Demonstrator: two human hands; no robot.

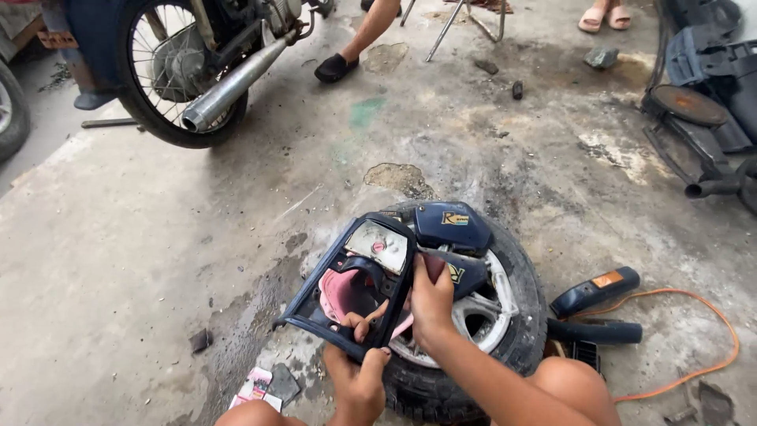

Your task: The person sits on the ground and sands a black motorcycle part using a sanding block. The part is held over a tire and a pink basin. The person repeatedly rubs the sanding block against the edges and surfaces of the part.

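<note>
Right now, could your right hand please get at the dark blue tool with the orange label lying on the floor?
Probably not yet: the right hand grips the blue frame. Once freed, the tool lies right of the tyre with open floor around it.

The motorcycle [197,63] is cut off by the top edge, above the wheel [465,315]; only its rear shows. Two people beyond the wheel appear as a leg [359,39] and sandalled feet [605,16]. The left hand [359,383] and right hand [430,304] cover part of the blue panel [347,284]. Dark parts [710,95] run off the right edge.
</note>
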